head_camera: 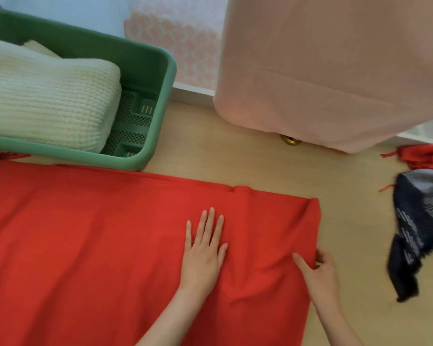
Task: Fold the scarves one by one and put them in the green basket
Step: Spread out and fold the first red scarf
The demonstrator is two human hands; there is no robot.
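A pale pink draped cloth (335, 71) is hanging over something bulky, its hem coming down near the light wooden floor (235, 151). A small round brass-coloured fitting (290, 140) is peeking out beneath that hem. A white baseboard (193, 92) is running along a pale blue wall (60, 6) bearing a pink patterned panel (175, 28).

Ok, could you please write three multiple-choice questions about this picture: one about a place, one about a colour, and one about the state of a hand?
1. Where is the cream knitted scarf?
A) inside the green plastic basket
B) beside it
C) under it

2. Which colour is the wide cloth scarf spread out flat?
A) cream
B) red
C) dark blue

3. How is the left hand?
A) flat on the wide scarf, fingers straight
B) pinching its edge
C) curled, holding nothing

Answers: 1 A, it lies within the basket's walls; 2 B, it is plainly red; 3 A, the palm lies flat, while the right hand pinches the edge.
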